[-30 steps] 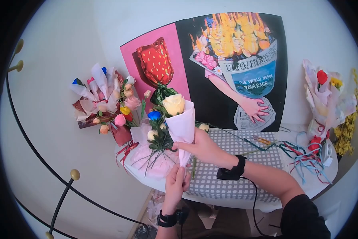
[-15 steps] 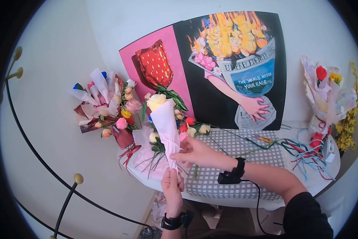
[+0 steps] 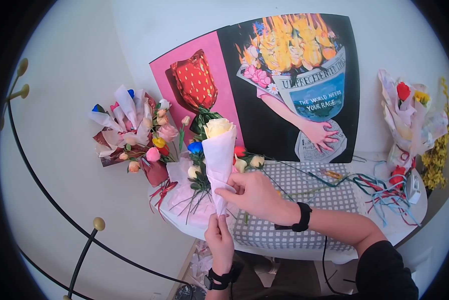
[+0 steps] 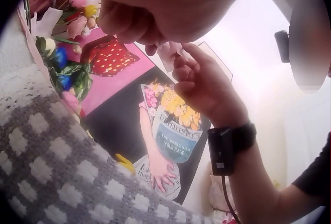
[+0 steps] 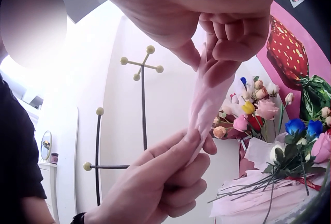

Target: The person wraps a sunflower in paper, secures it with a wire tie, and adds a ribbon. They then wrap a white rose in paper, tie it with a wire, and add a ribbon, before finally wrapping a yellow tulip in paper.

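A cream rose (image 3: 218, 128) stands upright in a narrow cone of pale pink wrapping paper (image 3: 219, 152), held up in front of the table. My left hand (image 3: 219, 240) grips the twisted lower end of the cone, thumb pressed along it in the right wrist view. Just above, my right hand (image 3: 257, 197) pinches the paper's side between thumb and curled fingers. Folds of the paper (image 5: 207, 100) run between both hands in the right wrist view. The stem is hidden inside the paper. In the left wrist view the hands cover most of the cone.
Behind the cone, loose blue roses (image 3: 195, 148) and other flowers lie on pink paper. A wrapped bouquet (image 3: 129, 130) stands left, another bouquet (image 3: 399, 125) right. Tangled ribbons (image 3: 384, 192) lie on the table's right side. A checked cloth (image 3: 294, 230) covers the middle; a painted board (image 3: 289, 100) leans behind.
The paper has been drawn from a loose flare into a narrower cone. It tilted left, then came upright again. My right hand has turned over, its back now facing up, pinching the side.
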Motion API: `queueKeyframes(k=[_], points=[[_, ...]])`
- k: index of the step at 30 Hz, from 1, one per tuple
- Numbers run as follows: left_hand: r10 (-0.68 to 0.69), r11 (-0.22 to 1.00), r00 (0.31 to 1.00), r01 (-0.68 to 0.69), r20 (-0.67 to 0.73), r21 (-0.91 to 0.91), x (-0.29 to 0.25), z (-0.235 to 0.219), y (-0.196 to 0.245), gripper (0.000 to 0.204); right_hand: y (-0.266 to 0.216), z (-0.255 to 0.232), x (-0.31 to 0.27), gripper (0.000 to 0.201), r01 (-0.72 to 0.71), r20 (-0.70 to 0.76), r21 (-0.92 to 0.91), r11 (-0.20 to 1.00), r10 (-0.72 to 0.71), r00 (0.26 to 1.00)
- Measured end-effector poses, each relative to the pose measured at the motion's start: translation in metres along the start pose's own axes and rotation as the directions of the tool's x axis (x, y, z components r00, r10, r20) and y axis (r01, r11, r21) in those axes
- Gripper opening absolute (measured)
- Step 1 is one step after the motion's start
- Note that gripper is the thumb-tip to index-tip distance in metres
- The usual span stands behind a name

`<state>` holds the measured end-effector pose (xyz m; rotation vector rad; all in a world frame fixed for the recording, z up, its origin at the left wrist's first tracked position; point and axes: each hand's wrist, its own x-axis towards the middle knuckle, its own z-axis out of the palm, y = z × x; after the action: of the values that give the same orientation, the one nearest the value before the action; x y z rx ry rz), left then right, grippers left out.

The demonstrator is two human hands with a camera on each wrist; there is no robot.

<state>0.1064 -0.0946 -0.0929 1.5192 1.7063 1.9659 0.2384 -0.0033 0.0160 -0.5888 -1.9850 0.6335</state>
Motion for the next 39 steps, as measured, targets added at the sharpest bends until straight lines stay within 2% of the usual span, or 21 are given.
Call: queueKeyframes(k=[2, 5, 7, 8, 10, 11, 13, 14, 16, 20, 22, 23, 25, 28, 32, 35, 38, 39], points=[[0.02, 0.999, 1.0, -0.02, -0.006, 0.042, -0.001, 0.0, 0.001, 0.018, -0.003, -0.003, -0.001, 0.037, -0.001, 0.0, -0.007, 1.0, 0.001, 1.0], [0.043, 0.996, 0.998, -0.04, -0.042, 0.082, -0.002, 0.004, 0.003, 0.021, -0.007, -0.006, -0.003, 0.038, -0.01, 0.057, -0.11, 0.994, 0.017, 0.998], [0.088, 0.991, 0.993, -0.079, -0.082, 0.112, -0.002, 0.006, 0.002, 0.019, -0.007, -0.001, -0.004, 0.032, 0.031, -0.029, 0.045, 0.998, -0.03, 0.999], [0.089, 0.991, 0.993, -0.08, -0.081, 0.112, -0.002, 0.006, 0.002, 0.019, -0.007, -0.002, -0.003, 0.032, 0.031, -0.03, 0.045, 0.999, -0.029, 0.999], [0.118, 0.983, 0.988, -0.101, -0.1, 0.156, -0.002, 0.005, 0.003, 0.017, -0.01, -0.003, -0.003, 0.032, -0.064, 0.004, 0.094, 0.994, 0.063, 0.998], [0.117, 0.983, 0.988, -0.101, -0.1, 0.156, -0.003, 0.005, 0.002, 0.017, -0.009, -0.003, -0.002, 0.032, -0.064, 0.004, 0.094, 0.994, 0.064, 0.998], [0.172, 0.939, 0.982, -0.137, -0.083, 0.316, -0.005, 0.003, -0.002, 0.009, -0.006, -0.001, -0.002, 0.033, -0.048, -0.008, 0.119, 0.992, 0.049, 0.999], [0.171, 0.939, 0.982, -0.137, -0.083, 0.317, -0.005, 0.004, -0.002, 0.009, -0.007, -0.002, -0.002, 0.033, -0.048, -0.008, 0.12, 0.992, 0.049, 0.999], [0.311, 0.859, 0.945, -0.235, -0.1, 0.454, -0.005, 0.005, -0.002, 0.009, -0.013, -0.006, -0.003, 0.035, -0.04, 0.003, 0.043, 0.998, 0.039, 0.999], [0.375, 0.8, 0.923, -0.273, -0.09, 0.535, -0.004, 0.006, -0.001, 0.007, -0.015, -0.007, -0.004, 0.041, -0.011, -0.036, -0.017, 1.0, 0.01, 0.999], [0.382, 0.778, 0.921, -0.273, -0.08, 0.566, -0.004, 0.006, -0.003, 0.006, -0.014, -0.009, -0.005, 0.047, 0.026, -0.004, -0.216, 0.976, -0.027, 1.0], [0.382, 0.778, 0.921, -0.273, -0.08, 0.565, -0.004, 0.006, -0.003, 0.006, -0.015, -0.008, -0.006, 0.047, 0.025, -0.003, -0.216, 0.976, -0.027, 1.0], [0.372, 0.769, 0.926, -0.267, -0.067, 0.581, -0.004, 0.007, -0.004, 0.006, -0.02, -0.006, -0.01, 0.048, 0.096, -0.063, -0.269, 0.958, -0.117, 0.991], [0.391, 0.764, 0.918, -0.283, -0.067, 0.579, -0.004, 0.008, -0.005, 0.007, -0.02, -0.006, -0.01, 0.046, 0.073, -0.094, -0.257, 0.964, -0.1, 0.991], [0.391, 0.755, 0.919, -0.296, -0.04, 0.586, -0.006, 0.01, 0.001, 0.007, -0.02, -0.008, -0.007, 0.047, 0.047, -0.064, -0.267, 0.963, -0.067, 0.996], [0.356, 0.752, 0.935, -0.285, -0.002, 0.594, -0.011, 0.013, 0.005, 0.007, -0.014, -0.006, -0.007, 0.046, 0.067, -0.063, -0.179, 0.982, -0.08, 0.995], [0.362, 0.8, 0.932, -0.302, -0.015, 0.518, -0.012, 0.018, -0.012, 0.011, -0.003, 0.001, -0.006, 0.041, 0.086, -0.057, -0.112, 0.99, -0.093, 0.994], [0.177, 0.96, 0.984, -0.168, -0.021, 0.226, -0.012, 0.02, -0.017, 0.012, -0.001, 0.004, -0.006, 0.037, 0.123, -0.057, -0.081, 0.989, -0.128, 0.99]])
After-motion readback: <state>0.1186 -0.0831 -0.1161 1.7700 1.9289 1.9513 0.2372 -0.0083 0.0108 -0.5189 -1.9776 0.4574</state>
